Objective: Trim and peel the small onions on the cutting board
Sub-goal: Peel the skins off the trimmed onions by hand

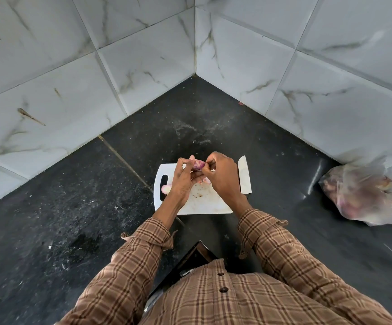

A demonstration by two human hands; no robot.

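A small purple onion [198, 164] is held above the far edge of the white cutting board [204, 205]. My left hand [185, 178] grips its left end between thumb and fingers. My right hand [223, 173] pinches its right end with the fingertips. A peeled pale onion [166, 189] lies on the board by the handle slot, partly hidden behind my left wrist. Pink peel scraps [205, 181] show on the board between my hands. A knife [244, 175] lies along the board's right edge, blade pointing away from me.
The board sits on a dark stone counter [73, 207] in a corner of white marble-look tiled walls [143, 55]. A clear plastic bag of onions [363, 193] rests at the right against the wall. Small dark crumbs speckle the board's middle.
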